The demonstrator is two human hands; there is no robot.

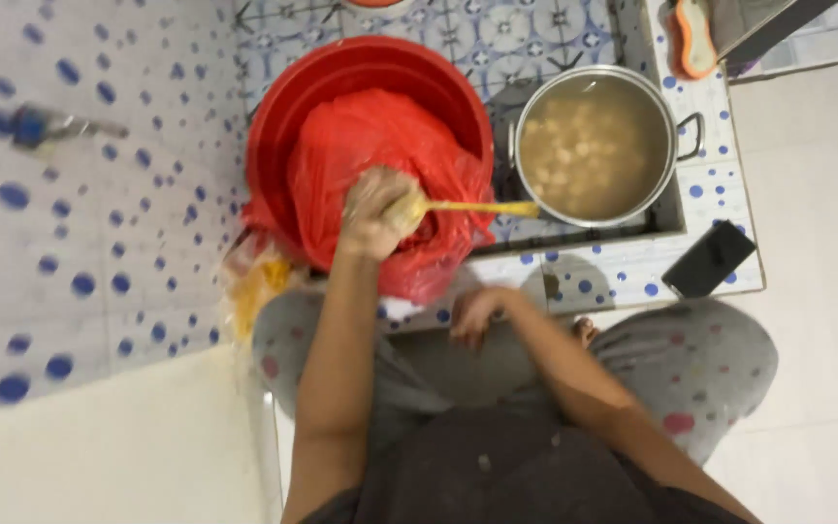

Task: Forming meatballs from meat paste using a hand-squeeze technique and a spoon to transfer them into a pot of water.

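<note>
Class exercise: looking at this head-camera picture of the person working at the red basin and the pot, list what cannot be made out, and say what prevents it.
1. Inside of the red basin: covered by the red plastic bag.
2. Spoon bowl: its end is lost against the steel pot rim.
3. Pale lumps in the pot's broth: too blurred to identify.
4. Left hand coating: blurred.
5. Right hand fingers: curled under, hidden.
6. Blue object on the tiles: motion-blurred.
</note>
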